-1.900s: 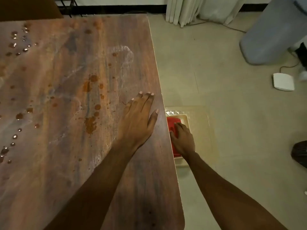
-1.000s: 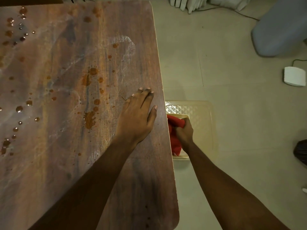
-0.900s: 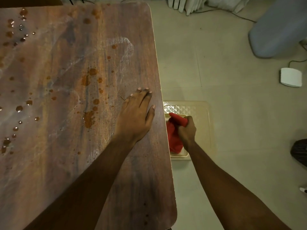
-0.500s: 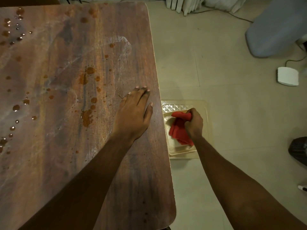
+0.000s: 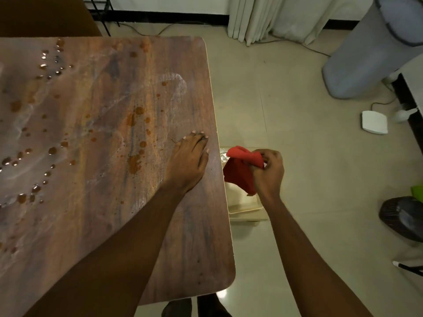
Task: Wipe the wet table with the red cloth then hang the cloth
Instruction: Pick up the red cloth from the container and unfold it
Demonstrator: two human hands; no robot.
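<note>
Wood-grain worktop (image 5: pixel 68 213) fills the left half of the view, its left side cut off by the frame. Water drops (image 5: pixel 49 65) bead along that side, and rusty blotches (image 5: pixel 134 162) lie nearer the middle; whether these are wet is hard to tell.

Near the right edge the left hand (image 5: pixel 188 161) rests palm down, its fingers (image 5: pixel 196 143) straight and close together on the wood, holding nothing. It has stayed in the same spot as half a second ago.

Just past the edge, the red cloth (image 5: pixel 238 175) hangs bunched in the air over a pale tray (image 5: pixel 242 204) on the floor (image 5: pixel 297 110). The worktop hides the tray's left part, and the cloth and wrist cover its middle. Half a second ago the cloth hung lower over the tray; now it is raised to about the level of the worktop edge.

The right hand (image 5: pixel 269 172) grips it, fingers (image 5: pixel 266 156) curled and pinched on the upper fold. How much cloth lies inside the palm is hidden.

Farther right, a curtain (image 5: pixel 258 17), a grey bin (image 5: pixel 366 53) and a small white box (image 5: pixel 374 122) now show more fully. A dark fan (image 5: pixel 402 216) is partly cut off at the frame's right side.
</note>
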